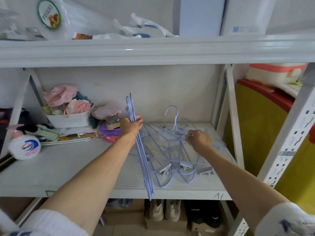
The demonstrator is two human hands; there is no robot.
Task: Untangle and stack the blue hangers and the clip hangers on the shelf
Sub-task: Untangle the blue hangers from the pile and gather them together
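My left hand (130, 127) grips a bundle of several blue wire hangers (143, 160), held on edge and tilted, their lower ends reaching past the front edge of the white shelf (71, 169). To the right a tangled pile of blue hangers (172, 133) lies flat on the shelf, with one hook sticking up. Clip hangers with grey clips (165, 167) lie at the pile's front. My right hand (198, 139) rests on the pile and pinches a wire of one tangled hanger near its neck.
A white tub of pink and white cloths (69, 114) and a hand-soap bottle (23, 145) stand at the shelf's left. Clutter lies behind my left hand. A shelf upright (234, 116) bounds the right side. Shoes (163, 210) sit below.
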